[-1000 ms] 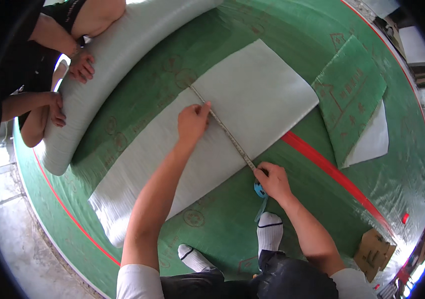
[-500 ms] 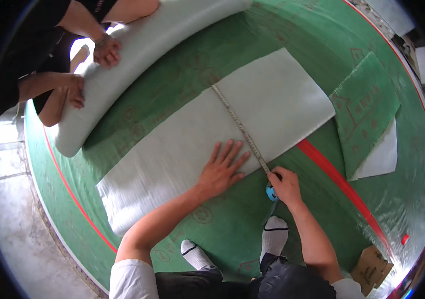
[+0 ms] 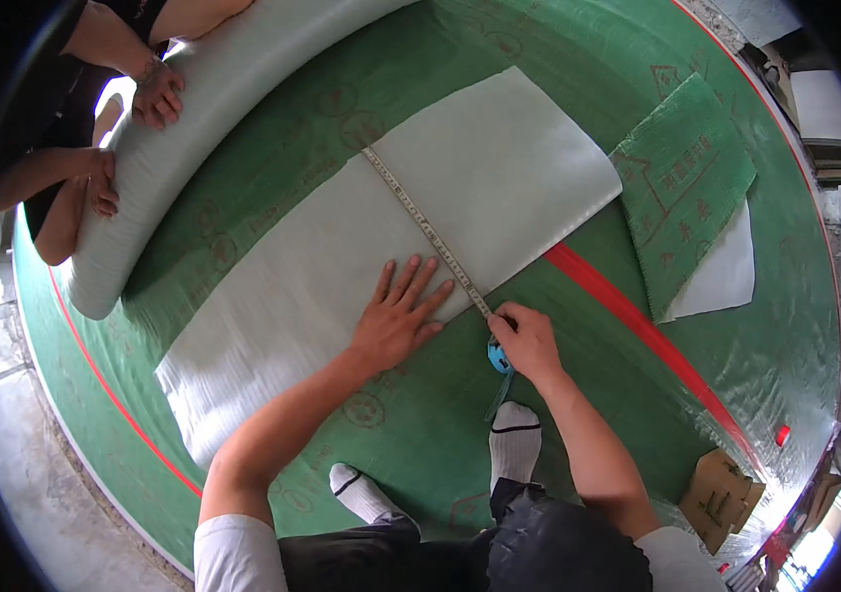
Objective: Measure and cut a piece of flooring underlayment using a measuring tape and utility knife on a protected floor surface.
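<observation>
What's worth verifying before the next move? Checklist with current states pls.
1. Tape measure spans the white sheet, far edge to near edge: ok.
2. Tape end exactly flush with the far edge: cannot tell, too small.
3. Right hand gripping the tape at the near edge, by its blue case: ok.
4. Left hand off the tape, fingers spread on the sheet: ok.
5. Sheet smooth throughout: not ok, rippled toward its left end.
6. Case strap clear of the right sock: cannot tell, it hangs right by the toes.
</observation>
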A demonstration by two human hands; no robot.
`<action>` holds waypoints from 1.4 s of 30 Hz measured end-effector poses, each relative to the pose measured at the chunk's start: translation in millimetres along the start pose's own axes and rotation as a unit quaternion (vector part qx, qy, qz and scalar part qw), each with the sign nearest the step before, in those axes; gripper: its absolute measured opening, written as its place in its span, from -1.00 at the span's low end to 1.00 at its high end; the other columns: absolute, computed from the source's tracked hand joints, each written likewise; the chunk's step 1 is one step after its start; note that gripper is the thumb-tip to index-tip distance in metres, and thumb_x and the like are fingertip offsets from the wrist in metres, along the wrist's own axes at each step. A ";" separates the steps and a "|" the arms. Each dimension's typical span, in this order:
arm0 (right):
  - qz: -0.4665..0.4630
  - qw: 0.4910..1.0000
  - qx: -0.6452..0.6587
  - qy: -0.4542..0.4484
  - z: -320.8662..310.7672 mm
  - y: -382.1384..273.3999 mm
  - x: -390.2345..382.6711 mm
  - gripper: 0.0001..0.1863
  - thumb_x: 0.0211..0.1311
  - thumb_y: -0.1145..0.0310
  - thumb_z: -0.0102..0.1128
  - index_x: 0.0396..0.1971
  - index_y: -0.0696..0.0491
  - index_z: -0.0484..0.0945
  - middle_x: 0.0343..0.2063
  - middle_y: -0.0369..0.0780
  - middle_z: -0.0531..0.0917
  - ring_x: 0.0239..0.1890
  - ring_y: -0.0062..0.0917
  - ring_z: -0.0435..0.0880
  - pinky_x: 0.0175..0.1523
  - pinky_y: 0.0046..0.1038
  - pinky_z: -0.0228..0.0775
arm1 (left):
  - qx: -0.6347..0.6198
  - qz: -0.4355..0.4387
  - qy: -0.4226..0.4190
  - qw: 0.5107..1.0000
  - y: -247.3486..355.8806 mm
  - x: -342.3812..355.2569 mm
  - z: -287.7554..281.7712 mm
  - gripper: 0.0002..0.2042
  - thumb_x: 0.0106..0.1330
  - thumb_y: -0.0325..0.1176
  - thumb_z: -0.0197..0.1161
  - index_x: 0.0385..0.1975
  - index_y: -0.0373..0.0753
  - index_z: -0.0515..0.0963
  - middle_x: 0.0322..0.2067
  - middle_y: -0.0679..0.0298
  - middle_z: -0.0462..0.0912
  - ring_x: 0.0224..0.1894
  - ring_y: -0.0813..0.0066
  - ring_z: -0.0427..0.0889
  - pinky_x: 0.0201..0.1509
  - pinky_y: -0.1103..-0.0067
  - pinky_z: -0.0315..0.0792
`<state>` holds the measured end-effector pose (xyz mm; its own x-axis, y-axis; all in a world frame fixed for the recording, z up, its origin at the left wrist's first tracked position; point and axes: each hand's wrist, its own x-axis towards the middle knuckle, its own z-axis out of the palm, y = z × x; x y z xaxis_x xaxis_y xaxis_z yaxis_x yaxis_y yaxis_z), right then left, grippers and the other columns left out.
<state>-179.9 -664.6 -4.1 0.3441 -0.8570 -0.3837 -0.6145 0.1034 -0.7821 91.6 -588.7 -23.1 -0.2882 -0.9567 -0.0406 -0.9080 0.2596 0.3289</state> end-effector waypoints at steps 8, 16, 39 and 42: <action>0.031 0.999 0.000 -0.015 -10.1 -10.3 -7.3 -0.69 0.48 0.20 0.36 -0.22 0.19 0.80 -0.44 -0.05 0.82 -0.38 -0.28 0.85 -0.18 -0.25 0.63 | -0.010 -0.002 -0.020 1.000 7.2 -2.6 1.3 -0.23 0.62 0.16 0.20 0.77 0.10 0.23 0.81 0.12 0.03 0.85 0.00 -0.08 0.87 -0.13 -0.28; 0.016 1.000 -0.013 -0.015 -11.4 -2.3 -13.1 -0.71 0.49 0.23 0.35 -0.26 0.19 0.78 -0.48 -0.06 0.80 -0.40 -0.27 0.84 -0.20 -0.22 0.61 | -0.030 0.003 -0.018 0.999 15.7 -7.6 2.3 -0.21 0.59 0.14 0.24 0.78 0.11 0.22 0.81 0.17 0.05 0.85 0.05 -0.07 0.87 -0.12 -0.27; -0.002 1.000 -0.022 0.003 -18.0 2.6 -29.9 -0.74 0.52 0.25 0.36 -0.22 0.18 0.77 -0.48 -0.06 0.78 -0.42 -0.29 0.82 -0.22 -0.25 0.60 | -0.018 -0.007 -0.022 1.000 31.2 -12.0 8.8 -0.18 0.60 0.24 0.17 0.80 0.14 0.17 0.83 0.17 -0.03 0.86 0.05 -0.14 0.86 -0.20 -0.37; -0.004 1.000 -0.029 0.006 -20.6 -0.8 -31.0 -0.73 0.53 0.24 0.35 -0.21 0.18 0.77 -0.49 -0.06 0.78 -0.43 -0.30 0.81 -0.23 -0.25 0.59 | -0.035 -0.014 -0.019 0.999 33.7 -10.4 4.9 -0.18 0.60 0.23 0.18 0.79 0.15 0.17 0.83 0.19 -0.01 0.86 0.06 -0.13 0.86 -0.20 -0.36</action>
<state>-204.6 -648.5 18.5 0.3415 -0.8636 -0.3709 -0.6512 0.0672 -0.7559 62.6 -569.3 -16.2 -0.2755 -0.9574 -0.0868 -0.8932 0.2216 0.3914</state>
